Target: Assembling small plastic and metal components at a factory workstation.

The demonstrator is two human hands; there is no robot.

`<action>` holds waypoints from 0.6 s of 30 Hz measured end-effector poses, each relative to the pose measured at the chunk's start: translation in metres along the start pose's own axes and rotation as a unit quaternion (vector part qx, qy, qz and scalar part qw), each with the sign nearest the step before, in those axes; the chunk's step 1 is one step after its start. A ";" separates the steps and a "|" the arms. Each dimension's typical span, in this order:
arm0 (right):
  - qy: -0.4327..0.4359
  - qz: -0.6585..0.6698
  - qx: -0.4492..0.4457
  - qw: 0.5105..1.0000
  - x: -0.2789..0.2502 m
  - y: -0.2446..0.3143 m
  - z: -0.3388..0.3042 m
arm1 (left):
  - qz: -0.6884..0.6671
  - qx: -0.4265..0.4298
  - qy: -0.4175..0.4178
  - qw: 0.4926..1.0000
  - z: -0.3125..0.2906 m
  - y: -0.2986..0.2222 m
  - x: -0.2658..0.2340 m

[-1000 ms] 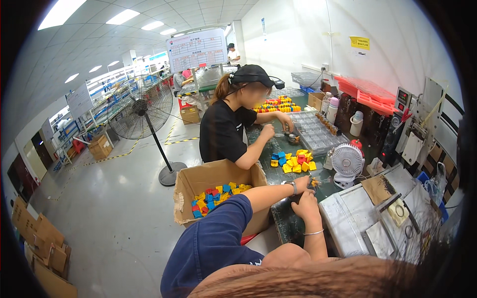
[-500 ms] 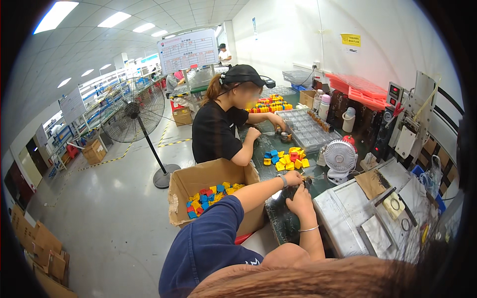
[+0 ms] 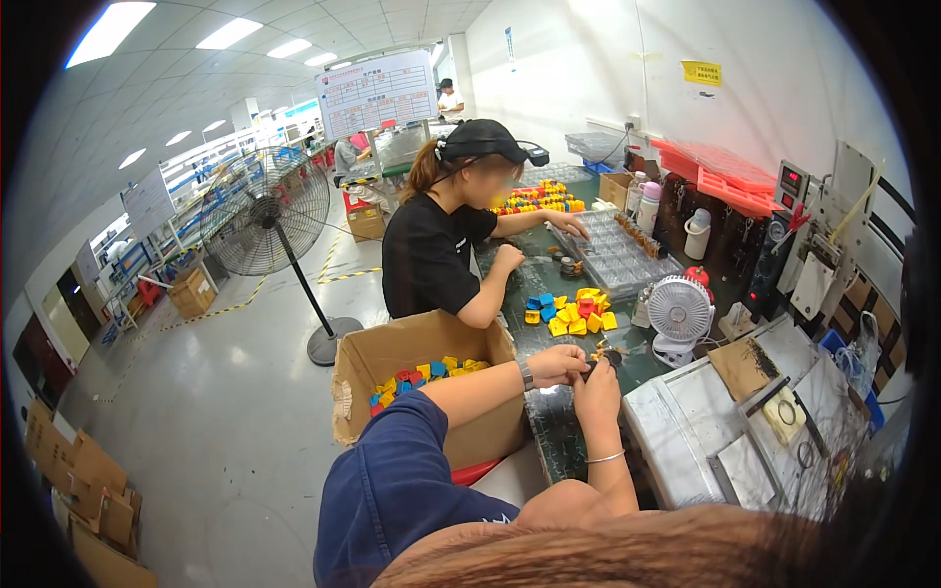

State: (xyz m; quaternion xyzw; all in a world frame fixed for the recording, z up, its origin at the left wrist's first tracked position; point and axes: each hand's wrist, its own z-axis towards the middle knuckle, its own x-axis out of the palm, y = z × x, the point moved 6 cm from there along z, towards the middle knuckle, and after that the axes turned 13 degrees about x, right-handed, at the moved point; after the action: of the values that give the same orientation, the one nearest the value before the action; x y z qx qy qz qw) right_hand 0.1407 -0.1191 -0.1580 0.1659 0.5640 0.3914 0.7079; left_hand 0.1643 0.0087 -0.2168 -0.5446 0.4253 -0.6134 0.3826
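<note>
Over the near edge of the green worktable, my left hand has its fingers pinched close to a small dark part. My right hand is closed around that same part from the near side. Its exact kind is too small to make out, and the fingers cover some of it. What sits in the left fingertips is hidden. Just beyond my hands lies a pile of yellow, blue and red plastic pieces. To the left stands an open cardboard box with more such coloured pieces in it.
A co-worker in a black cap sits at the left, one hand over a clear compartment tray. A small white fan and a metal-topped unit stand right of my hands. A large floor fan is farther left.
My left hand has shifted slightly left and the dark part shows more between my hands. The co-worker's far hand has moved from the small parts on the table to the tray.
</note>
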 end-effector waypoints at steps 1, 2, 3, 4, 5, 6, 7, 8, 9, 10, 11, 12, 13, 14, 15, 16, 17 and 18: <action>0.003 -0.001 0.001 1.000 0.000 0.001 0.000 | -0.010 0.005 -0.009 1.000 -0.002 -0.002 0.001; -0.003 0.008 0.002 1.000 -0.002 0.001 0.000 | -0.012 0.003 -0.010 1.000 -0.002 -0.002 0.002; -0.008 0.017 0.004 1.000 -0.002 0.000 0.000 | 0.004 0.040 -0.025 0.999 -0.003 -0.006 0.004; -0.006 0.014 0.007 1.000 0.000 -0.002 0.001 | 0.021 0.076 -0.040 0.996 -0.004 -0.010 0.006; -0.011 0.008 0.003 1.000 0.001 -0.004 0.003 | 0.060 0.126 -0.067 0.988 -0.005 -0.015 0.008; -0.012 0.004 -0.003 1.000 0.004 -0.003 0.003 | 0.129 0.194 -0.060 0.971 -0.004 -0.020 0.005; -0.020 0.002 -0.023 1.000 0.003 0.000 0.002 | 0.196 0.260 -0.053 0.944 -0.004 -0.025 0.004; -0.015 0.002 -0.021 1.000 0.007 -0.001 0.002 | 0.189 0.256 -0.036 0.947 -0.002 -0.023 0.000; -0.022 -0.001 -0.020 1.000 0.009 -0.002 0.003 | 0.197 0.236 -0.024 0.951 0.000 -0.021 -0.002; -0.029 -0.004 -0.018 0.999 0.010 -0.002 0.003 | 0.205 0.216 -0.012 0.954 0.001 -0.018 -0.003; -0.022 0.002 -0.018 1.000 0.010 -0.002 0.004 | 0.216 0.203 -0.016 0.955 0.002 -0.015 -0.005; -0.019 0.003 -0.017 1.000 0.010 -0.002 0.004 | 0.215 0.200 -0.018 0.956 0.003 -0.014 -0.005; -0.024 0.013 -0.035 0.999 0.009 0.000 0.004 | 0.267 0.229 -0.013 0.936 0.002 -0.018 -0.002; -0.029 0.024 -0.054 0.998 0.009 0.002 0.004 | 0.318 0.258 -0.009 0.912 0.001 -0.021 -0.001; -0.033 0.024 -0.062 0.997 0.009 0.000 0.004 | 0.312 0.246 0.012 0.917 0.001 -0.021 0.002; -0.031 0.023 -0.060 0.997 0.011 -0.001 0.004 | 0.311 0.244 0.013 0.919 0.001 -0.023 0.003; -0.042 0.018 -0.062 0.997 0.012 -0.002 0.005 | 0.264 0.218 0.014 0.939 0.002 -0.021 0.004; -0.051 0.013 -0.066 0.996 0.012 -0.002 0.005 | 0.217 0.192 0.015 0.957 0.001 -0.020 0.005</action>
State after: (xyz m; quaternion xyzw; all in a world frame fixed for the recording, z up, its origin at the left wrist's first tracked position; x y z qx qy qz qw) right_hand 0.1466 -0.1102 -0.1656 0.1460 0.4974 0.4283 0.7402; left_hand 0.1645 0.0111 -0.1958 -0.3460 0.4135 -0.5937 0.5973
